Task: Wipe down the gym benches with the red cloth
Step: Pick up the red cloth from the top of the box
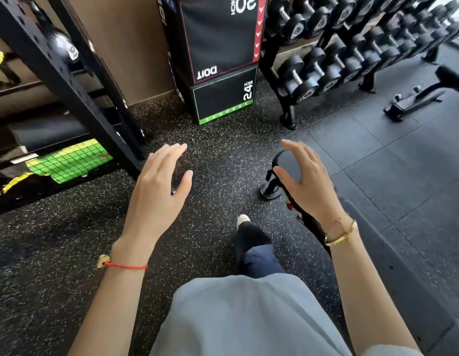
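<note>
**Empty hands, no red cloth anywhere yet**

Both hands are bare and holding nothing. Left hand (160, 181), centre-left of the frame, has its fingers loosely spread and a bit curled, palm down over the speckled floor (69, 253). Right hand (304, 181), just right of centre, is the same deal: fingers apart, palm down, hovering in front of a bench's round end pad (287, 163). Can't tell if it's actually touching that pad or just floating above it.

No red cloth shows in this view, so no idea where it is. The only red bits are a thread bracelet (125, 265) on the left wrist and a small knob on the bench frame. The nearer bench (392, 253) runs down the lower right edge, and there's another bench (451, 78) at the far right, near the dumbbell rack (351, 55) in the upper right.

My guess on handling: a cloth is light, floppy and won't break, so just bunch it up in one palm and press flat. Bench padding looks like smooth vinyl, so it should glide easily.

Pose-wise, both forearms reach forward from the bottom of the frame, wrists pretty straight, roughly parallel, with one foot (242, 219) stepping out between them
</note>
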